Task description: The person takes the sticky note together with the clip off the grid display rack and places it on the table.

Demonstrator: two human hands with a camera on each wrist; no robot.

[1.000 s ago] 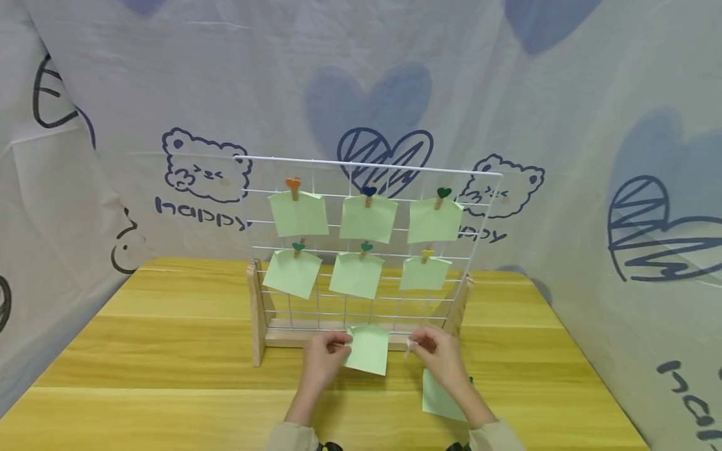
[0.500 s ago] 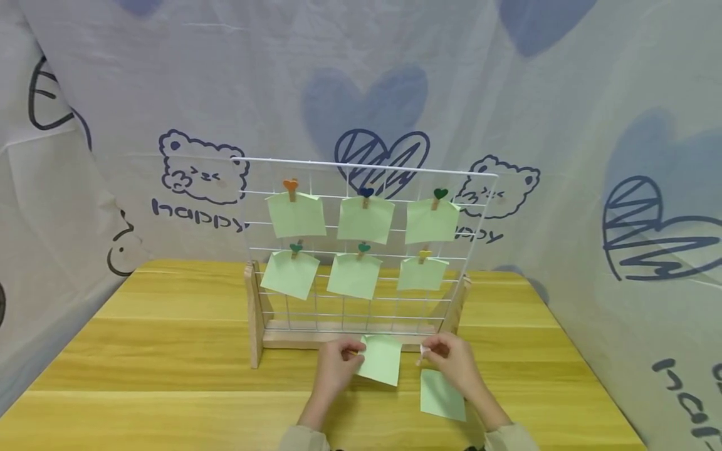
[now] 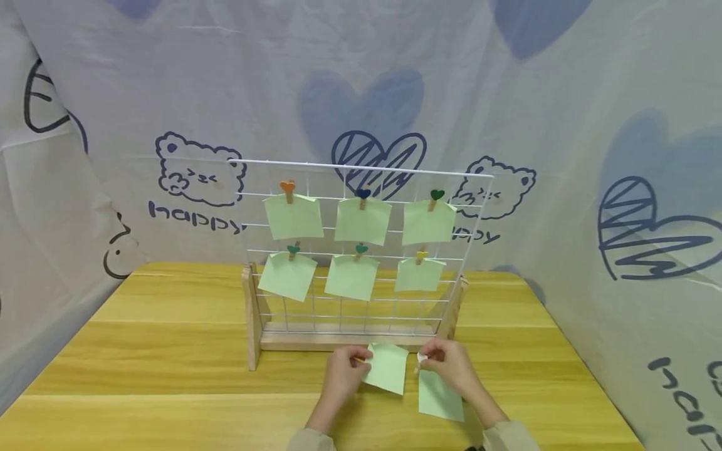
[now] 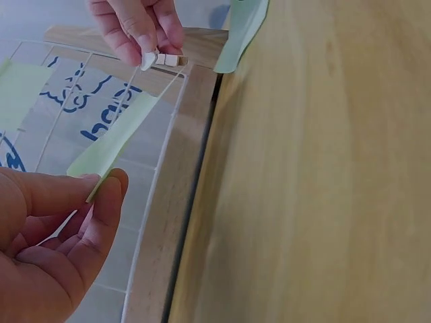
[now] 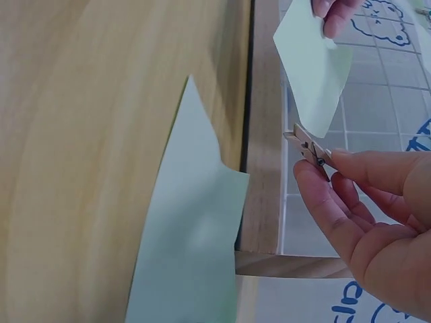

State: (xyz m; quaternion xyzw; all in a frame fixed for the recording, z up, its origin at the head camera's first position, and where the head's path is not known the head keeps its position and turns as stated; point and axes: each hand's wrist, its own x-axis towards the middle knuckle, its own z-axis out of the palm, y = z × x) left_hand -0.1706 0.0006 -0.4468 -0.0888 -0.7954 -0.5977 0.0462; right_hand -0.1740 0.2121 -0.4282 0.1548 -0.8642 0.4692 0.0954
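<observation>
My left hand (image 3: 343, 374) pinches the left edge of a pale green sticky note (image 3: 388, 368) between thumb and fingers, in front of the rack's base. In the right wrist view my right hand (image 5: 377, 215) holds a small wooden clothespin (image 5: 310, 148) near one corner of that note (image 5: 313, 67). The clothespin carries a white ornament, seen in the left wrist view between the fingertips (image 4: 149, 42). Below my right hand, more green notes (image 3: 440, 398) lie on the table. Behind both hands stands a white wire grid (image 3: 361, 167) with several notes clipped on in two rows.
Wooden feet (image 3: 251, 319) and a wooden base bar (image 3: 338, 341) support the grid. Heart-topped clothespins, such as an orange one (image 3: 288, 188), hold the hung notes. The wood-grain table (image 3: 141, 351) reaches back to a printed white cloth (image 3: 225, 75).
Both hands have shifted slightly right and nearer the body, the left carrying its note. The gap between note and clothespin has narrowed. The camera view has drifted slightly.
</observation>
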